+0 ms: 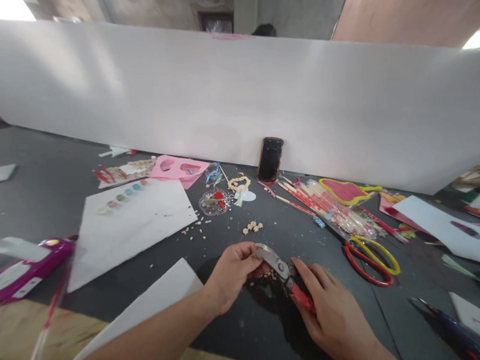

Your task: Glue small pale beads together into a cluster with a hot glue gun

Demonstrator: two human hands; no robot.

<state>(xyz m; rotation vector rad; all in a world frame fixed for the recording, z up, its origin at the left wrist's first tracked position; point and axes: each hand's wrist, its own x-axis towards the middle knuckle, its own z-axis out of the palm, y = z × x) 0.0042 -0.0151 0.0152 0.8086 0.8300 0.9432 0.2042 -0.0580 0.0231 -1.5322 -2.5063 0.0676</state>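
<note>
My right hand [331, 313] is closed around the red handles of a pair of metal cutting pliers [280, 270], whose steel jaws point up and to the left. My left hand [233, 272] is pinched at the tip of the jaws, holding something small that I cannot make out. Several small beige beads [269, 276] lie on the dark table just under the jaws. A little heap of the same beads [252, 227] lies further back.
Red-and-yellow scissors [371, 257] lie to the right, beside a bundle of sticks in clear wrap [331, 208]. A phone [269, 159] leans on the white partition [237, 96]. White sheets [127, 226], a pink card [180, 169], a bead bracelet [239, 182] and a purple tool [30, 268] lie left.
</note>
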